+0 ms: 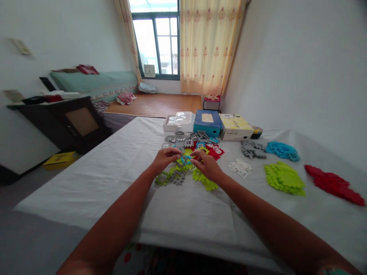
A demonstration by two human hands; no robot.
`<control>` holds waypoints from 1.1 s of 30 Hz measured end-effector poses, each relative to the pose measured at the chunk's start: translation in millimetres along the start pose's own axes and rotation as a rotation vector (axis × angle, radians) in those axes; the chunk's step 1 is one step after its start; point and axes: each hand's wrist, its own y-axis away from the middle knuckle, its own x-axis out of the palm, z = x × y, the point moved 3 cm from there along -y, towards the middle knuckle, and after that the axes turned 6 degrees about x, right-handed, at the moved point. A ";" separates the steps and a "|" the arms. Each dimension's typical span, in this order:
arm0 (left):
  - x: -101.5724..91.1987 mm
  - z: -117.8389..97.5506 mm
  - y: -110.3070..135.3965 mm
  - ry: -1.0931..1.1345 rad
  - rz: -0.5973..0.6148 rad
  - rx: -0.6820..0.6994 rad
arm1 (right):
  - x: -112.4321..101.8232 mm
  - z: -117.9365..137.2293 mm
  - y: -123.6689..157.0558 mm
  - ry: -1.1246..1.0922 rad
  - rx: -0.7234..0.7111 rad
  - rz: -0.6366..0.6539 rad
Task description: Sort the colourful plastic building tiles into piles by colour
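Observation:
Over the mixed pile at the middle of the table, my left hand (166,158) is closed in a pinch at the left edge of a small blue notched plastic piece (187,159). My right hand (207,165) has thumb and forefinger on that piece's right edge. Beneath and around them lie lime-green toothed building pieces (205,181) and grey ones (177,178). Just beyond my fingers are red pieces (215,151) and white window-frame pieces (189,143). The fingertips and the held piece are small and partly blurred.
Sorted heaps lie to the right: white frames (241,168), grey (253,149), blue (282,151), lime-green (283,178) and red (334,184). Along the back stand a clear plastic box (184,121), a blue box (207,123) and a yellow-white carton (236,126). A white cloth (114,168) covers the table.

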 end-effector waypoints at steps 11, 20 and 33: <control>4.8 -3.7 -0.1 -0.067 0.024 0.050 | -65.8 -63.9 -14.5 -0.110 0.135 -0.330; -19.1 15.7 -8.5 -0.269 -0.104 0.048 | -204.9 -196.4 22.5 0.142 0.492 -0.976; 17.2 2.0 3.8 -0.805 0.372 0.408 | -84.3 -74.7 -3.5 0.254 -0.040 -0.485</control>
